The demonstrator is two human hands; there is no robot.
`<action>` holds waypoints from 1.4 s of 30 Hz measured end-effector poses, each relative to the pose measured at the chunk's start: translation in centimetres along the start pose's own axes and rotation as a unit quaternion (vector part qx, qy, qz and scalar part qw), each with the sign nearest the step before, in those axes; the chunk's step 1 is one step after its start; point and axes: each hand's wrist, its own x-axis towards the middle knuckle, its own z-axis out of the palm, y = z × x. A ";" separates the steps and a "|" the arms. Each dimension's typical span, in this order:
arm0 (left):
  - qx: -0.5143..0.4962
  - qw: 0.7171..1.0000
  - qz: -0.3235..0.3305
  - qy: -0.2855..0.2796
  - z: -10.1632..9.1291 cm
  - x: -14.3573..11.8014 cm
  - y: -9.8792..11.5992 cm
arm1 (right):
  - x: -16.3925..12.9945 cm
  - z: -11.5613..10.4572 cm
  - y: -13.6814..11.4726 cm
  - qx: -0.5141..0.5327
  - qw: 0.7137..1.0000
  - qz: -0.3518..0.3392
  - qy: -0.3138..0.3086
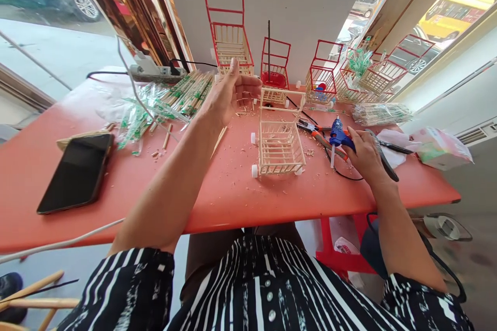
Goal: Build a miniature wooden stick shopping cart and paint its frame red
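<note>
A small cart (280,138) built of bare wooden sticks, with white wheels, stands in the middle of the red table (217,191). My left hand (229,92) is raised above the table behind and left of the cart, fingers spread, holding nothing. My right hand (365,154) rests on the table to the cart's right, on the grip of a blue glue gun (338,136) whose nozzle points down at the tabletop. Whether the fingers close around the grip is not clear.
A black phone (77,171) lies at the left. Packs of chopsticks (182,94) and torn wrappers sit behind it by a power strip (153,72). Red-framed stick carts (231,36) line the back. Pliers (322,137), a tissue pack (438,147) and a cable lie at the right.
</note>
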 end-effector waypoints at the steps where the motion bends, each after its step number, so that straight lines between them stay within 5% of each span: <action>1: 0.000 1.000 -0.002 0.005 -0.1 -0.1 0.0 | 0.1 0.2 0.0 0.001 1.000 0.002 -0.007; 6: 0.010 1.000 -0.016 0.018 -0.8 -1.5 0.0 | 0.6 -0.3 0.5 0.042 0.998 0.007 -0.044; 9: 0.009 1.000 -0.003 0.016 -1.0 -2.8 -0.3 | 1.4 -2.7 -0.6 0.073 0.997 -0.031 0.000; 12: -0.003 1.000 0.030 0.009 -0.6 -3.6 -0.7 | 3.1 -5.9 -4.4 0.141 0.978 -0.080 0.131; 16: 0.009 0.997 0.077 0.017 0.4 -4.1 -0.9 | 6.4 -8.9 -12.4 0.205 0.943 -0.155 0.209; 22: 0.030 0.993 0.106 0.038 0.9 -4.5 -0.9 | 10.5 -8.5 -19.7 0.193 0.950 -0.218 0.116; 29: 0.034 0.992 0.116 0.046 1.1 -4.6 -1.2 | 12.2 -7.1 -20.1 0.201 0.950 -0.231 0.062; 42: 0.078 0.986 0.137 0.044 1.8 -5.2 -0.9 | 13.4 -5.9 -20.8 0.215 0.946 -0.234 0.061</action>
